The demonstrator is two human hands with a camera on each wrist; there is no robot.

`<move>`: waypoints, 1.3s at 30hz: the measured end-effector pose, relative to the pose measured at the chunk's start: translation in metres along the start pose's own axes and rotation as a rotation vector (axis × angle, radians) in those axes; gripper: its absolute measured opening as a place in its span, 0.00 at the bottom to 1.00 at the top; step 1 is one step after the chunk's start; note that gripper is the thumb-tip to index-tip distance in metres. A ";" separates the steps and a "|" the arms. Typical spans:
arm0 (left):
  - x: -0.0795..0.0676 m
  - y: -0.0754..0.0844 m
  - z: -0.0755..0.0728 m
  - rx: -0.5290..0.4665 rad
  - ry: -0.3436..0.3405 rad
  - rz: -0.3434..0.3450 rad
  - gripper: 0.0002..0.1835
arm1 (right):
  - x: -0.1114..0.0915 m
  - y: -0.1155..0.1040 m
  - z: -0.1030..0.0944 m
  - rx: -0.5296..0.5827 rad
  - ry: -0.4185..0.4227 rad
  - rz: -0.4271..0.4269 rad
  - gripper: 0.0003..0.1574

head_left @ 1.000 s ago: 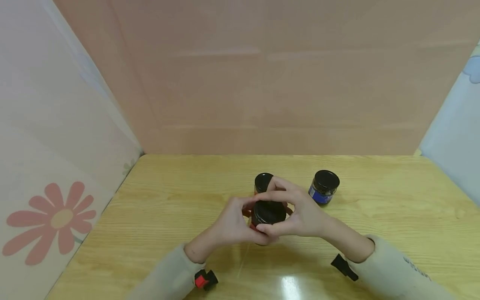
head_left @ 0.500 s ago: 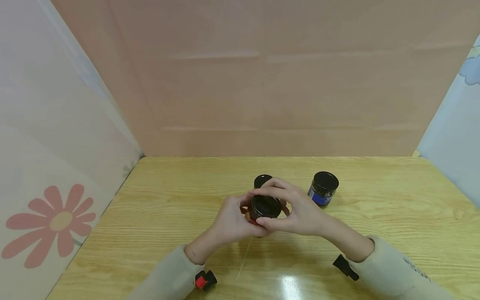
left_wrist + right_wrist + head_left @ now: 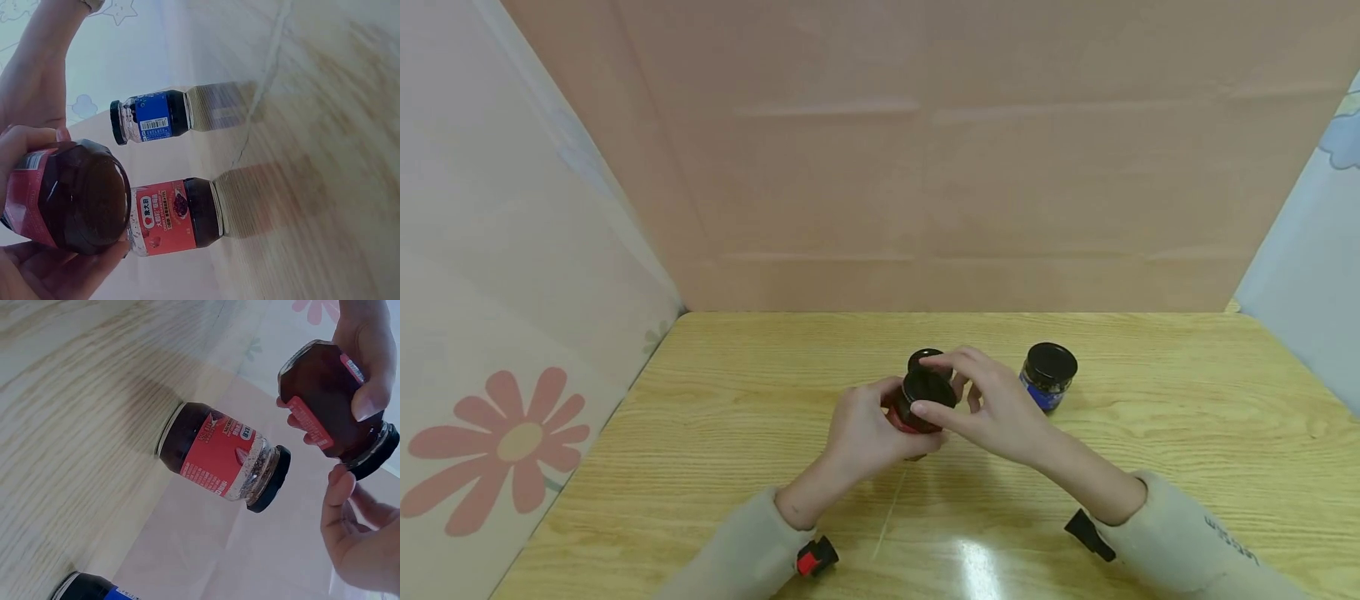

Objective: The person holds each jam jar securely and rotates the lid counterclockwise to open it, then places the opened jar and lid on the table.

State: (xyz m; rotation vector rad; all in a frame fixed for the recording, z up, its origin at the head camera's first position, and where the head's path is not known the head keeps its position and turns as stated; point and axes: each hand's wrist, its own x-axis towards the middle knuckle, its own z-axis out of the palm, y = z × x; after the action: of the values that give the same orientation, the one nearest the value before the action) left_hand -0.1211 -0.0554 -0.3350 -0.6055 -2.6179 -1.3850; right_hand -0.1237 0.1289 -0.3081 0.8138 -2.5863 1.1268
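My left hand (image 3: 868,429) grips a glass jam jar (image 3: 331,394) with a red label and dark contents, held tilted above the table. Its black lid (image 3: 928,387) is on. My right hand (image 3: 1000,408) has its thumb at the lid's near rim and its index finger at the far rim; in the right wrist view a fingertip touches the lid's edge. Just behind stands a second red-labelled jar (image 3: 169,215) with a black lid, upright on the table and partly hidden in the head view.
A blue-labelled jar (image 3: 1048,377) with a black lid stands upright to the right of my right hand. The wooden table (image 3: 737,375) runs back to a pinkish-brown cloth wall (image 3: 925,183). A flower-patterned wall (image 3: 520,433) borders the left side.
The held jar has shifted slightly away from me and tilts more, showing more of its red label. My right hand's fingers have loosened and lifted somewhat around the lid.
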 end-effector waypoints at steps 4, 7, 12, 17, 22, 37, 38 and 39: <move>0.000 0.001 0.001 0.088 0.027 -0.009 0.22 | 0.001 -0.001 -0.001 -0.033 0.004 0.089 0.25; 0.001 0.002 0.002 0.163 0.048 0.005 0.22 | 0.003 -0.001 -0.002 -0.048 -0.012 0.134 0.25; 0.002 0.005 0.002 0.293 0.083 0.024 0.22 | 0.006 -0.003 -0.002 -0.090 -0.030 0.165 0.25; 0.003 0.007 0.002 0.375 0.099 0.045 0.22 | 0.008 -0.005 -0.002 -0.125 -0.036 0.203 0.27; 0.002 0.006 0.003 0.402 0.106 0.057 0.22 | 0.010 -0.008 -0.001 -0.136 -0.057 0.227 0.29; 0.001 0.004 0.004 0.418 0.120 0.082 0.22 | 0.013 -0.009 -0.004 -0.093 -0.115 0.199 0.28; 0.001 0.003 0.004 0.419 0.122 0.083 0.22 | 0.013 -0.009 -0.005 -0.091 -0.117 0.195 0.28; 0.001 0.003 0.004 0.420 0.123 0.086 0.22 | 0.013 -0.009 -0.005 -0.091 -0.120 0.191 0.28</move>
State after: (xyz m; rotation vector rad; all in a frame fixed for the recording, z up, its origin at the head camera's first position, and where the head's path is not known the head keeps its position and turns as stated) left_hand -0.1207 -0.0501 -0.3346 -0.5446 -2.6288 -0.7830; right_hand -0.1293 0.1220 -0.2937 0.6439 -2.8422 1.0284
